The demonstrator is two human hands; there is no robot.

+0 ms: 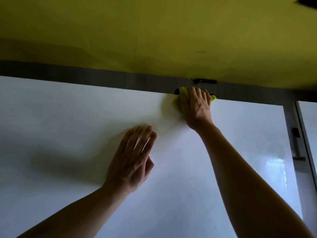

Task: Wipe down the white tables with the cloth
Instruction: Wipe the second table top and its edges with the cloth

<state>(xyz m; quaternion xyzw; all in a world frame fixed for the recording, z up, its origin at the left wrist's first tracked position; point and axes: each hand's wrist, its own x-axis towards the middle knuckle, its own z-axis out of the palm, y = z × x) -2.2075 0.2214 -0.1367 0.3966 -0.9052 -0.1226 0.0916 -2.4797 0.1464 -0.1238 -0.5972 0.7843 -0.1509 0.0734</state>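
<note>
A glossy white table (68, 127) fills most of the view. My right hand (195, 107) presses a yellow cloth (178, 102) flat against the table's far edge, fingers spread over it; only the cloth's left side and a corner at the right show. My left hand (133, 160) lies flat on the table nearer to me, fingers together, holding nothing. Both forearms reach in from the bottom of the view.
A grey strip (85, 78) runs along the table's far edge below a yellow wall (154, 31). A black fitting (205, 81) sits on the strip just beyond the cloth. To the right, a grey frame (295, 143) separates a second white table (310, 121).
</note>
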